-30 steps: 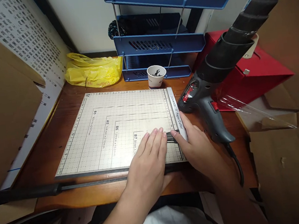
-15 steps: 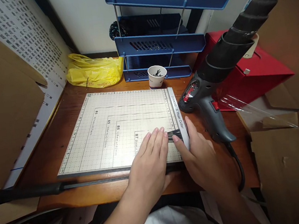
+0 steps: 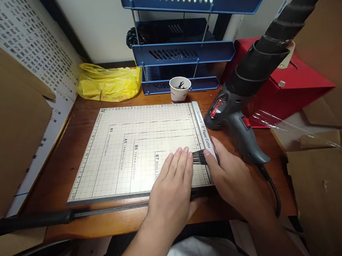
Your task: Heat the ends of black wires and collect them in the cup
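Note:
A paper cutter point(image 3: 107, 159) with a printed grid lies on the wooden desk, its long blade arm point(image 3: 115, 208) along the front edge. Several thin black strips point(image 3: 199, 157) lie side by side at the cutter's right edge. My left hand point(image 3: 172, 185) rests flat over their left part, fingers stretched out and together. At the strips' right ends is my right hand point(image 3: 232, 174), its thumb on the ends by the metal rail point(image 3: 203, 126) and its other fingers spread beyond the rail, partly hidden. A paper cup point(image 3: 180, 89) behind the cutter holds small black pieces.
To the right stand a large heat gun point(image 3: 239, 92) and a red box point(image 3: 301, 86), with cardboard point(image 3: 327, 193) nearer. Behind are blue trays point(image 3: 181, 52) and a yellow bag point(image 3: 109, 83). Cardboard point(image 3: 7, 112) borders the left.
My right thumb has shifted slightly right, from over the strips to their ends, and the black ends now look more even. My left hand stays in place.

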A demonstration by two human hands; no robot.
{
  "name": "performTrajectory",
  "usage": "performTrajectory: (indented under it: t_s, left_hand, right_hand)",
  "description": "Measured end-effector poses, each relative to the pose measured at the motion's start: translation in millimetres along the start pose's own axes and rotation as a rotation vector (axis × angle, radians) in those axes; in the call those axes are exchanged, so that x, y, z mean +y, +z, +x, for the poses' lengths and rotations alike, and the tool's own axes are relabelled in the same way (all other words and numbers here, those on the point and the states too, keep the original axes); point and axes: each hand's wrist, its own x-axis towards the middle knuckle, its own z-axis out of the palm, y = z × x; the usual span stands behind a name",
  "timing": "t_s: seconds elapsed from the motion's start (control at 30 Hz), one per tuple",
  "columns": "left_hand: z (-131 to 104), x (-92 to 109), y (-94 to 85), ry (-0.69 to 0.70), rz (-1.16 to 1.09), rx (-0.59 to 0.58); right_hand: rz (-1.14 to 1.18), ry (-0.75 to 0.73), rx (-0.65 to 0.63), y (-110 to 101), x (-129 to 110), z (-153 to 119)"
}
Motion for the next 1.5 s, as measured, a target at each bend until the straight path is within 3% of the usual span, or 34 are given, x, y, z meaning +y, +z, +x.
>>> performTrajectory:
  t_s: [0.2, 0.53, 0.8, 0.97, 1.13, 1.3, 1.5]
  left_hand:
    - [-1, 0, -0.1, 0.012, 0.018, 0.001]
    - [-3, 2, 1.0, -0.017, -0.002, -0.024]
    - [-3, 1, 2.0, -0.015, 0.014, -0.018]
    - [-3, 2, 1.3, -0.016, 0.041, -0.025]
    - [-3, 2, -4.8, -0.022, 0.040, 0.007]
    - [-16, -9, -18.8, -0.092, 0.040, 0.059]
    - [-37, -25, -20.4, -0.169, 0.111, 0.053]
  right_hand:
    - [-0.038, 0.014, 0.020, 3, -1, 16]
    - [0.103, -0.059, 0.001, 5, 12, 10]
    - [0.523, 0.048, 0.291, -7, 28, -4]
    - [0.582, -0.002, 0.429, -15, 32, -4]
    - [0.531, -0.040, 0.583, -19, 31, -4]
    - [0.260, -0.047, 0.743, -31, 41, 0]
    - [-0.021, 0.000, 0.688, -36, 65, 11]
